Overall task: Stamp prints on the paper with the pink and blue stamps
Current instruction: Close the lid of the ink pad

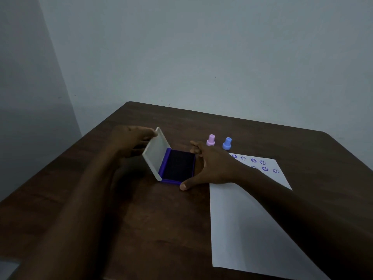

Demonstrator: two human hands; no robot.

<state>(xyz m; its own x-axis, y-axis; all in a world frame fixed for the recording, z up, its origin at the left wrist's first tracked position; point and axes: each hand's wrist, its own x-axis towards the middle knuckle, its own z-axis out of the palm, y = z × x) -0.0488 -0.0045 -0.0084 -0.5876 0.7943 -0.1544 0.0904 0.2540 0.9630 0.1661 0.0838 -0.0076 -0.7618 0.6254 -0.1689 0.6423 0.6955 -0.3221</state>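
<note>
ink pad [177, 167] sits mid-worktop [141, 219], its white lid [156, 153] tilted up on the left-side hinge, dark purple pad face exposed. left hand [129, 142] grips the lid's upper edge with the fingertips. right hand [212, 166] lies against the pad's right side, thumb at the near corner, fingers spread past the far corner; it steadies the base and grips nothing firmly.

pink stamp [210, 140] and blue stamp [227, 144] stand upright just beyond the pad, side by side, untouched. paper [242, 219] lies to the right, with two rows of purple smiley prints [254, 160] near its far edge; most of the sheet is blank.

judgement: the step in hand is working the lid; whether it is opening or closing cannot be told. done well, keep the right hand pinning the base flat so the light case does not skid or tip toward the stamps. swing the lid about the hinge, not lift. keep fingers off the inked face, or smudges go to the paper.
</note>
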